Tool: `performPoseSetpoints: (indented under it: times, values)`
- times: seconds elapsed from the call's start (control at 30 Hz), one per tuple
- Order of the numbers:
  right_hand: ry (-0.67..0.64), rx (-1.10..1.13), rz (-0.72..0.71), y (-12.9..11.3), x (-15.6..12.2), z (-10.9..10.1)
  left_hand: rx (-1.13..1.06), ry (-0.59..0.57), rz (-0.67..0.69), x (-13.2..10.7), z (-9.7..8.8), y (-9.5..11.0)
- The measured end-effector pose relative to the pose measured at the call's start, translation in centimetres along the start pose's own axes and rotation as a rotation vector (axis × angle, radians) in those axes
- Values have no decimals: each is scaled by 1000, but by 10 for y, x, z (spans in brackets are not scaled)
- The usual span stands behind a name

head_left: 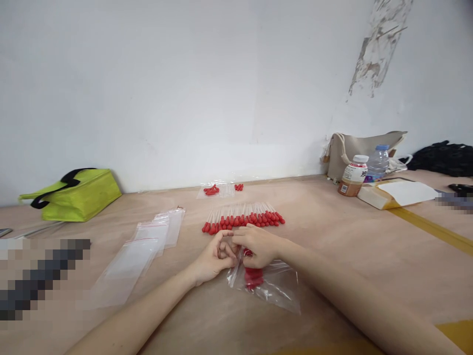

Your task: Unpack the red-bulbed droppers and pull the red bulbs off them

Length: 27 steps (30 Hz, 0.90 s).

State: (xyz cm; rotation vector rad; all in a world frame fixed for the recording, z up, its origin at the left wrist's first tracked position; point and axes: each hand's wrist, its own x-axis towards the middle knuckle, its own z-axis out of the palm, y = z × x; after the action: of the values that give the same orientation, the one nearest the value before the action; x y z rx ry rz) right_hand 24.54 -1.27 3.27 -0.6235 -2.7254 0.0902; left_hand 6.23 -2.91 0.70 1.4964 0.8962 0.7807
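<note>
My left hand [214, 257] is closed at the mouth edge of a clear zip bag [283, 291], its thumb and fingers curled in. Against it, my right hand [260, 245] bends over the same bag, fingertips closed on its edge and meeting the left fingers. Red pieces [253, 278] show inside the bag, partly covered by the right hand. Just beyond both hands lies a row of droppers with red bulbs [242, 220]; their clear thin stems point toward the wall.
Flat zip bags [144, 246] overlap on the left. By the wall lies another bag with red pieces [211, 190], beside a few loose red bulbs [239, 187]. A lime bag [83, 195] stands left; a drink bottle [354, 176], a water bottle [379, 160] and a beige bag [362, 143] stand right.
</note>
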Motion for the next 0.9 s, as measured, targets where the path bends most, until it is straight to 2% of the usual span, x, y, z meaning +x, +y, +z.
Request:
performPoseSetpoints:
  times: [0.2,0.33,0.57,0.73,0.9]
  values:
    - [39,-4,39,1,0,2,-8,23,32,2,2,-4]
    - [31,-18,-5,2,-3,0,0,25,37,1,0,-3]
    - [159,-18,-64,10,-4,12,-10,65,-1,-1,-1,0]
    - [260,-127,-98,13,-2,23,-152,76,-102,1,-6,-2]
    - [231,-140,-104,9,-2,24,-73,119,-113,1,-3,-1]
